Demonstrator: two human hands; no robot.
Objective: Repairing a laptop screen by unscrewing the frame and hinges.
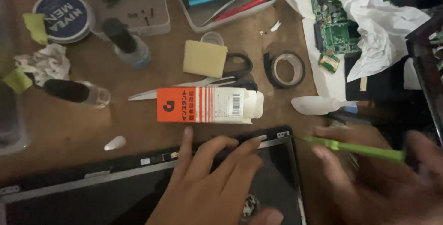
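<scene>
screwdriver (355,149) in right hand (383,183)

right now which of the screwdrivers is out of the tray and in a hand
The green screwdriver, held in the right hand; the other tools lie in the clear tray.

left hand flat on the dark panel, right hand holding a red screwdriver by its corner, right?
Not quite: the head view shows the screwdriver in the right hand is green, not red. The left hand does rest on the dark panel.
</scene>
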